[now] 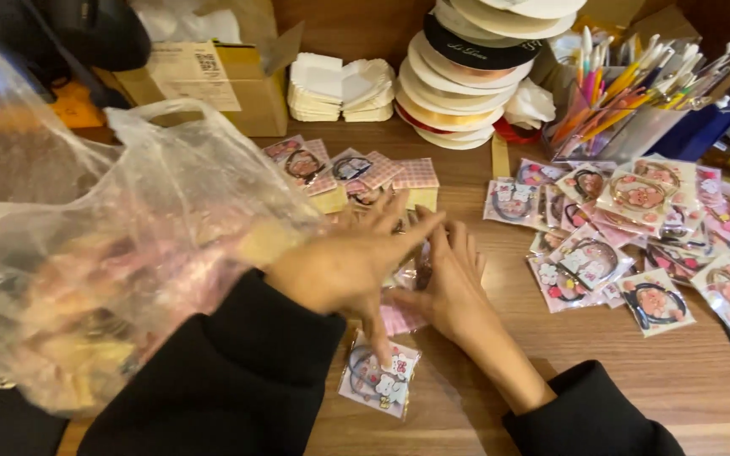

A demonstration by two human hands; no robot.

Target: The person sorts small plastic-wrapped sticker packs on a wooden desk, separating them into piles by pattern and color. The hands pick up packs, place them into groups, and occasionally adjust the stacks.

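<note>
My left hand (344,266) and my right hand (449,283) meet at the middle of the wooden table (500,371), fingers pressed together on a small clear packet (411,274) that is mostly hidden between them. A pink checked card (400,319) lies under my hands. Below them sits a clear packet with a hair tie and cartoon charm (379,380); my left thumb points down at it. Both sleeves are black.
A large clear plastic bag (86,245) of packets bulges at the left. Several packaged hair ties (635,228) lie spread at the right. Pink checked cards (356,173), ribbon spools (462,76), a cardboard box (213,76) and a pen holder (627,101) stand behind.
</note>
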